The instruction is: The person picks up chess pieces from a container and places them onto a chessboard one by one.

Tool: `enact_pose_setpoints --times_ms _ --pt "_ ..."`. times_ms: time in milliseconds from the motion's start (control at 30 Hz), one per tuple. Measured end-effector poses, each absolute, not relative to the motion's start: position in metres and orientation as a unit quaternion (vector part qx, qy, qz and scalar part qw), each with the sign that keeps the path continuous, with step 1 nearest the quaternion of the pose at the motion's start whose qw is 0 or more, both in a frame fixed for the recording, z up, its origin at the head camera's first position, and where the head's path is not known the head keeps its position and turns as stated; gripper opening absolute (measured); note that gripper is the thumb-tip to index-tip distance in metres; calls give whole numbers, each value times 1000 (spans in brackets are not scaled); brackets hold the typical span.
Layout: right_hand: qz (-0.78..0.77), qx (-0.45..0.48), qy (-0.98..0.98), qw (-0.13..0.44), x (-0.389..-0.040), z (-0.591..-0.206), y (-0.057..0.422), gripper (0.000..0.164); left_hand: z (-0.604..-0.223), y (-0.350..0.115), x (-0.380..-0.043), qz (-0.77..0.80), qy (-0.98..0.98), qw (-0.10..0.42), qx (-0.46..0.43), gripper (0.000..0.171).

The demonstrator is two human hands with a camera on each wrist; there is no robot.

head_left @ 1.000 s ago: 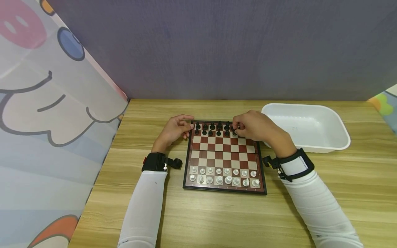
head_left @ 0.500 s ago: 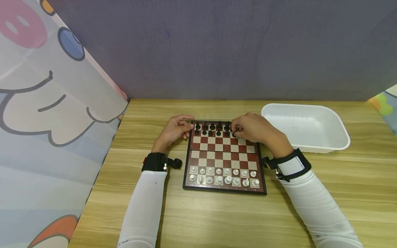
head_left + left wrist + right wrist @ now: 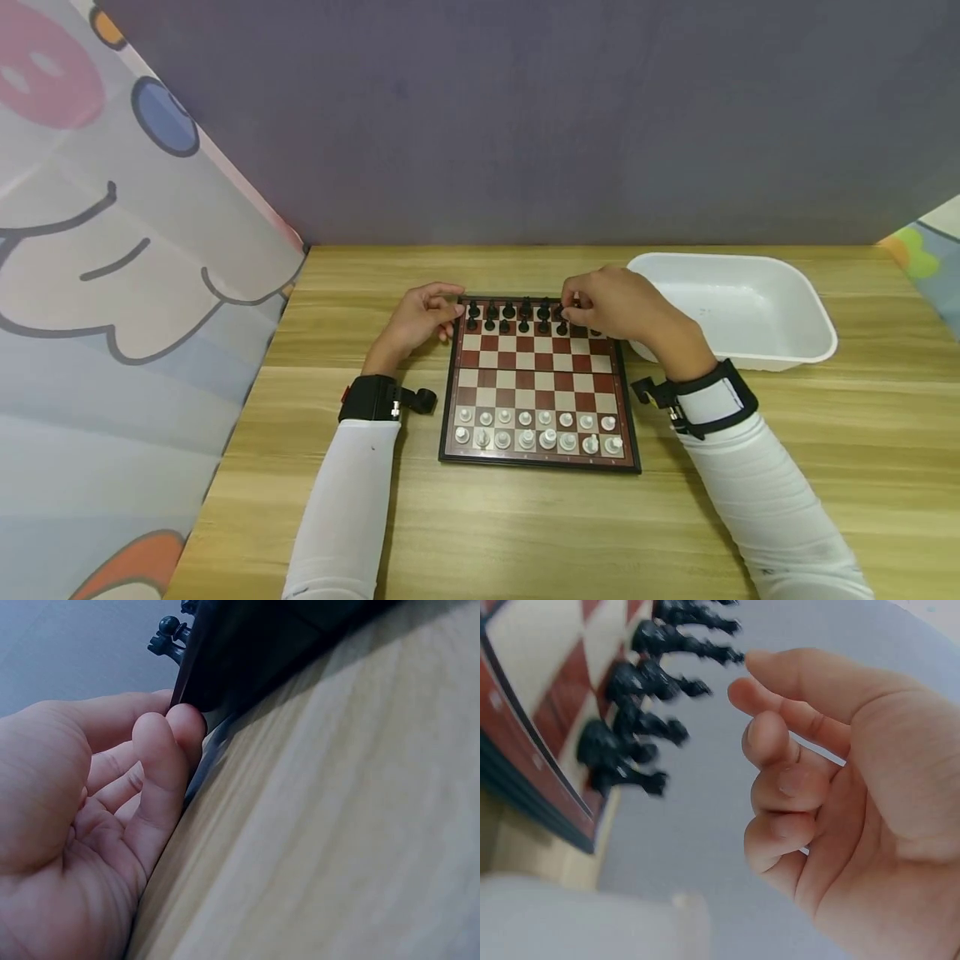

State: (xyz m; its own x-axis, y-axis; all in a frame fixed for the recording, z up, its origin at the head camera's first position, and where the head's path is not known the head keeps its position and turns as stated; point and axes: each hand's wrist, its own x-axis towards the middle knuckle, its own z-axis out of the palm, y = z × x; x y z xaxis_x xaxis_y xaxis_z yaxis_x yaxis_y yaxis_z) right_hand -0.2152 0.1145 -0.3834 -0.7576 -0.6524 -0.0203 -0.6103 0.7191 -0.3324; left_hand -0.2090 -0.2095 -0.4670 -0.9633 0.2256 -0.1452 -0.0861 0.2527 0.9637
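Note:
A red-and-cream chessboard (image 3: 534, 362) with a dark rim lies on the wooden table. Black chess pieces (image 3: 508, 317) stand in two rows along its far side; white chess pieces (image 3: 525, 429) fill two rows at the near side. My left hand (image 3: 418, 318) rests at the far left corner, fingertips touching the rim; the left wrist view shows its fingers (image 3: 159, 746) against the edge. My right hand (image 3: 618, 304) hovers over the right end of the black rows and hides some of them. In the right wrist view, thumb and forefinger are slightly apart beside a black piece's tip (image 3: 731, 656).
A white plastic tub (image 3: 750, 350) stands right of the board, close to my right wrist. A grey panel (image 3: 510, 125) rises behind the table. At the left is a wall with cartoon pictures (image 3: 142, 250).
My right hand has come off a black pawn in the front row and shifted slightly back toward the rear row. That pawn now stands uncovered. The left hand keeps its place.

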Motion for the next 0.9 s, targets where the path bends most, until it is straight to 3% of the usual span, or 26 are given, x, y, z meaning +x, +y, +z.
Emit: enact_pose_setpoints --times_ms 400,733,900 --pt "-223 -313 922 -54 -227 -370 136 12 -472 -221 -205 613 780 123 18 34" --pt "-216 -264 936 -86 -225 -383 169 39 -476 -222 -199 625 772 114 8 32" --pt "-214 -263 933 -119 -225 -397 186 47 -475 -226 -205 590 805 64 11 30"
